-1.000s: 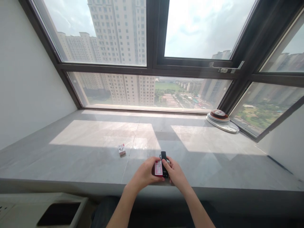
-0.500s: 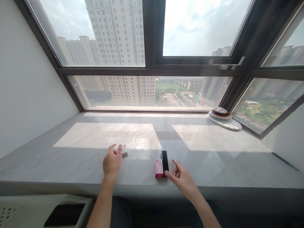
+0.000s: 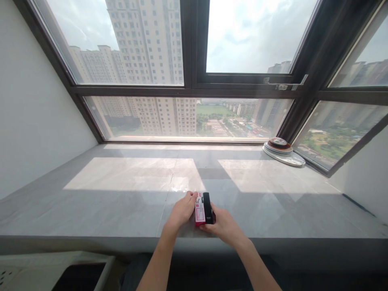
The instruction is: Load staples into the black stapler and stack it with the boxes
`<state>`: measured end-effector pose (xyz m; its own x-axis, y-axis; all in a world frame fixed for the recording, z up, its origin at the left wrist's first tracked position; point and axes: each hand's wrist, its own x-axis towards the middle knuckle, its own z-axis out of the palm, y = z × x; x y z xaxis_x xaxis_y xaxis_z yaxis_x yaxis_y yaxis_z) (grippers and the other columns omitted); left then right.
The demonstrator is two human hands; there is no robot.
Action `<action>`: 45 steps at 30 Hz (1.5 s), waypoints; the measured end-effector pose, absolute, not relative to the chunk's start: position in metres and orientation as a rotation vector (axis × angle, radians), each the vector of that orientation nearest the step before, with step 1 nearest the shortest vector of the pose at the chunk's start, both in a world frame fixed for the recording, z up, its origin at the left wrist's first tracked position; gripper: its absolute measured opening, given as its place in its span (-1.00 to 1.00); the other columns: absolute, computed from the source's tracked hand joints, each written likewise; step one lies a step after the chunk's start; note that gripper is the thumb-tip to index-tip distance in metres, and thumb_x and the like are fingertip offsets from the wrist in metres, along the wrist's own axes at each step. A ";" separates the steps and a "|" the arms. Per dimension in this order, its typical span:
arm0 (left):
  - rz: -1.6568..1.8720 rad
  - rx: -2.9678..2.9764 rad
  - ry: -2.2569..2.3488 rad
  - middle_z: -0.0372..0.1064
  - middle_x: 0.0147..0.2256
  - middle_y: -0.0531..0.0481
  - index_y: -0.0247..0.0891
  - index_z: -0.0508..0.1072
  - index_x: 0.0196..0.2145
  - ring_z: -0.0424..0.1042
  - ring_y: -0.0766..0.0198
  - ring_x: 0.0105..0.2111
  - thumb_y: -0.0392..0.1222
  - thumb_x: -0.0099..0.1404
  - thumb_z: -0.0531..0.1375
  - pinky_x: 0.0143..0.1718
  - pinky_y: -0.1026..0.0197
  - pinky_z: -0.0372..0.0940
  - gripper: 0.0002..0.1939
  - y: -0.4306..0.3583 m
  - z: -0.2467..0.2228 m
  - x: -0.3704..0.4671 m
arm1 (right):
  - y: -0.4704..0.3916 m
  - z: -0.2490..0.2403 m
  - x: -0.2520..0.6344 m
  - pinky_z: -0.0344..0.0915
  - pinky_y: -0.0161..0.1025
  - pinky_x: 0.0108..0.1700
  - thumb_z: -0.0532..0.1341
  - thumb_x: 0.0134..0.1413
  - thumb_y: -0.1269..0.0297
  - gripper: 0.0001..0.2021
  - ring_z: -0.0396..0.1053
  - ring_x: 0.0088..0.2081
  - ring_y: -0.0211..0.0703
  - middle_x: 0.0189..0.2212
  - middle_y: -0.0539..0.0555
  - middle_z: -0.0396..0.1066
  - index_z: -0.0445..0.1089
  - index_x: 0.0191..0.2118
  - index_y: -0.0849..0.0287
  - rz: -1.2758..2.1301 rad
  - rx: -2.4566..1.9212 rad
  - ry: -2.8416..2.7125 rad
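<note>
On the grey sill (image 3: 121, 214), a black stapler-like item (image 3: 207, 207) stands lengthwise beside a pink-and-white box (image 3: 199, 215). Just beyond that box is a small white-and-pink box (image 3: 199, 198), against the stapler's left side. My left hand (image 3: 182, 209) grips this small box, fingers closed at its left edge. My right hand (image 3: 226, 227) curls round the stapler's right side, its thumb reaching the near end of the pink-and-white box. Some of the right fingers are hidden behind the stapler.
A stack of plates (image 3: 280, 150) sits in the far right corner by the dark window frame (image 3: 188, 91). A thin dark strip (image 3: 359, 204) lies along the right wall. Below the sill's front edge at left is a pale cabinet (image 3: 57, 262).
My left hand has carried the small box rightward to the stapler and the other box. My right hand has moved left and closed on the stapler, which was beside it before.
</note>
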<state>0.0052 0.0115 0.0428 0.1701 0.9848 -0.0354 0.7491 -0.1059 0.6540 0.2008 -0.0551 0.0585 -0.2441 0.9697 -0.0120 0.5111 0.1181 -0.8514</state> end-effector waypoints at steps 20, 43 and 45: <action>0.518 1.787 1.368 0.31 0.06 -0.73 -0.56 0.08 0.28 0.33 -0.30 0.17 0.16 0.48 -0.14 0.11 -0.19 0.12 -0.29 0.036 0.057 0.250 | -0.023 0.054 0.416 0.29 -0.19 -0.19 0.44 -0.31 0.14 -0.56 0.42 -0.26 0.02 -0.33 0.11 0.56 0.54 -0.20 0.21 1.135 -1.658 -1.613; 0.828 1.999 1.487 0.33 0.12 -0.24 -0.21 0.40 0.13 0.25 -0.05 0.18 0.02 0.44 0.00 0.24 -0.09 0.08 -0.57 0.009 0.020 0.015 | -0.050 0.042 0.264 0.30 -0.09 0.13 0.13 0.27 -0.01 -0.43 0.26 0.22 0.06 0.24 0.10 0.30 0.22 0.35 -0.05 0.638 -1.512 -1.896; 0.837 2.167 1.636 0.22 0.26 -0.20 -0.12 0.35 0.21 0.10 -0.10 0.29 0.02 0.45 0.00 0.30 -0.17 -0.04 -0.55 0.005 0.013 -0.005 | -0.040 0.031 0.237 0.02 0.02 0.35 0.11 0.28 0.00 -0.39 -0.02 0.40 0.10 0.37 0.05 0.13 0.14 0.40 -0.05 0.489 -1.622 -2.014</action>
